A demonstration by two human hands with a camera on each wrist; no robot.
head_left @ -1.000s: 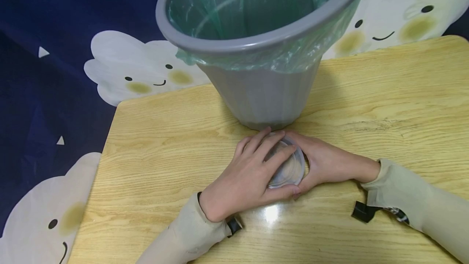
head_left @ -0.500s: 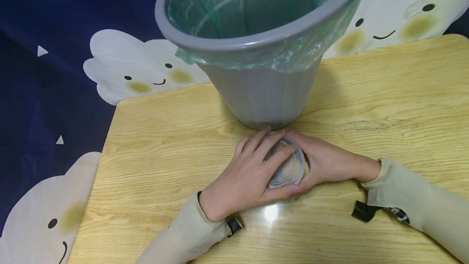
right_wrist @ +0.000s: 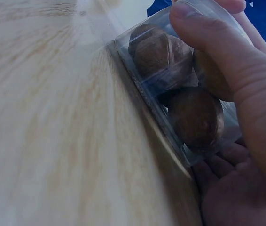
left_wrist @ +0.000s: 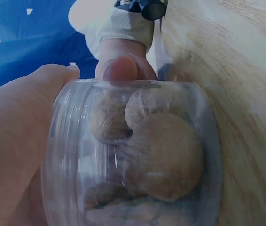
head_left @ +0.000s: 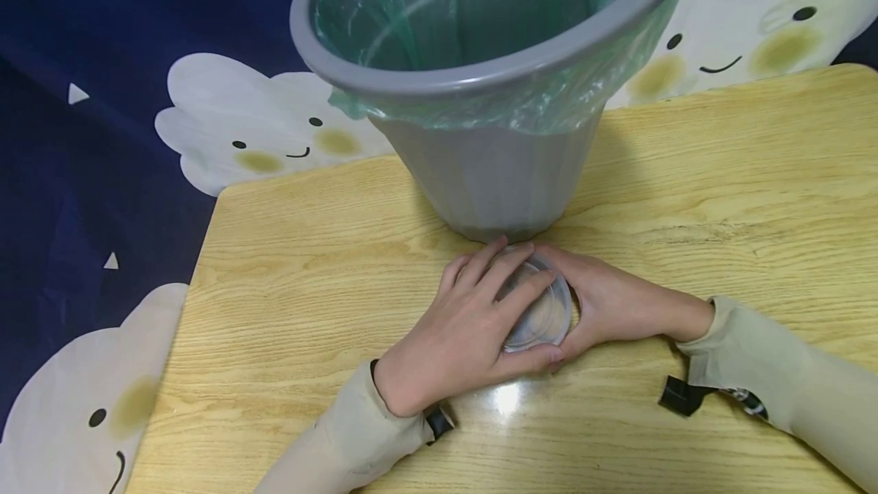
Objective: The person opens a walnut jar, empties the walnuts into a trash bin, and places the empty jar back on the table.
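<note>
A clear plastic jar (head_left: 542, 322) stands on the table just in front of the bin. My left hand (head_left: 459, 330) lies over its lid (left_wrist: 62, 155), fingers spread across the top and thumb along the near rim. The right hand (head_left: 607, 302) grips the jar's side, with the thumb coming round the near side to meet the left thumb. Through the wall in the left wrist view show round brown pieces (left_wrist: 166, 155) with wrinkled skins, like nuts. The right wrist view shows several of these brown pieces (right_wrist: 196, 117) behind the clear wall. Part of the lid is hidden under the left fingers.
Behind the jar stands a tall grey bin (head_left: 501, 174) with a green plastic liner (head_left: 453, 29) folded over its rim. The wooden table (head_left: 288, 273) ends at the left and back, against a dark blue cloth (head_left: 75, 166) with smiling white clouds (head_left: 254, 113).
</note>
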